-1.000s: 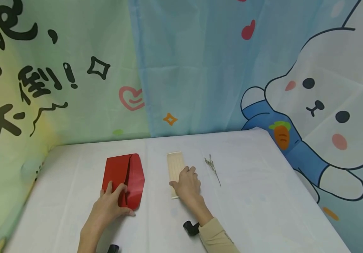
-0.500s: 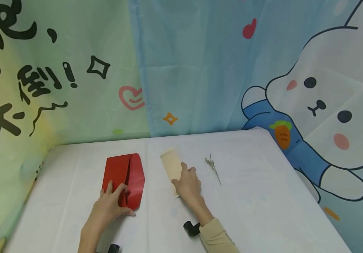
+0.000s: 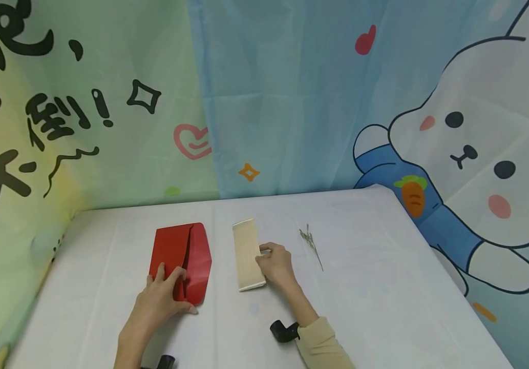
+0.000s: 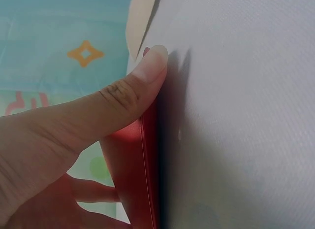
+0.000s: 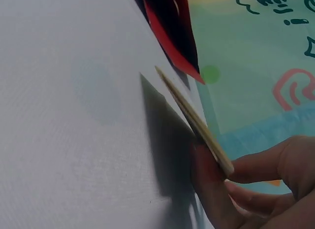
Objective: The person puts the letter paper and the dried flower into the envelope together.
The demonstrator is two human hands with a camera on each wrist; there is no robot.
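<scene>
A red envelope (image 3: 172,246) lies at left on the white table with its flap (image 3: 199,261) spread to the right. My left hand (image 3: 160,297) holds its near end, fingers on top and thumb along the near edge. In the right wrist view, the red envelope (image 5: 170,42) gapes at its mouth, with a fingertip there. My right hand (image 3: 277,264) pinches a folded cream sheet of paper (image 3: 247,256) by its right edge. Seen edge-on from the right wrist, the folded paper (image 5: 197,123) tilts above the table, a finger on one side and the thumb on the other.
A small dried sprig (image 3: 311,246) lies right of my right hand. The white cloth-covered table (image 3: 361,297) ends at a printed curtain (image 3: 282,128) behind. Black wrist camera mounts (image 3: 284,331) hang by both wrists.
The folded paper has swung left and tilted at its far end, then turned partway back, nearer the envelope. My right fingers have shifted from over it to its right edge. My left hand stays put.
</scene>
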